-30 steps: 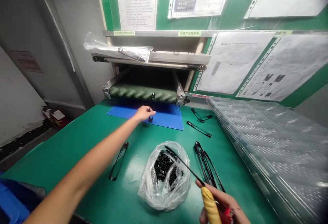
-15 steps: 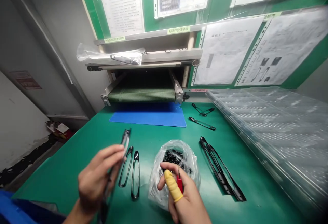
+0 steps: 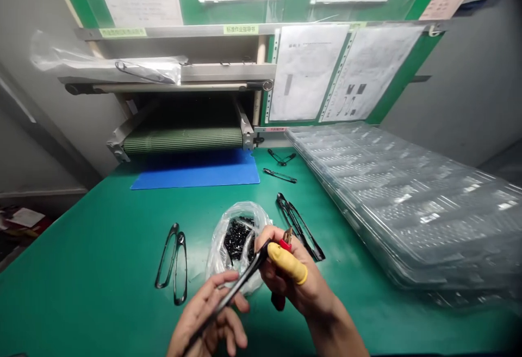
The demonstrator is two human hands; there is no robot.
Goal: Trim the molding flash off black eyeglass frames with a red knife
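Workbench: a green-topped work bench (image 3: 85, 281) is seen from above, with a green slatted conveyor belt (image 3: 183, 140) emerging behind it over a flat blue mat (image 3: 196, 172).

Held piece: a long, slender, glossy black plastic strip (image 3: 232, 291) is held diagonally above the bench, its upper end touching the right hand. It is seen nearly edge-on, so whether it forms a closed loop cannot be told.

Left hand: the left hand (image 3: 207, 313) is closed around the lower part of the strip, which is pinched between thumb and fingers.

Right hand: the right hand (image 3: 296, 272) is curled firmly around a small red-handled hand tool (image 3: 278, 302). Its tip is too small to be identified. A yellow rubber finger cot (image 3: 287, 263) is worn on one finger.

Nearby parts: a crumpled clear plastic bag (image 3: 218, 264) of small black parts (image 3: 236, 240) lies just beneath the hands. Two elongated black loop frames (image 3: 165, 257) lie side by side to the left, a pile of similar black frames (image 3: 294, 225) lies to the right, and two smaller black pieces (image 3: 279, 175) lie beside the blue mat.

Right side: a tall stack of clear plastic blister trays (image 3: 399, 199) rests on the bench.

Writing: 标准作业指导书 is read on a green label (image 3: 240, 29) on the shelf rail. The printed sheets (image 3: 305, 71) above are too small to be read.
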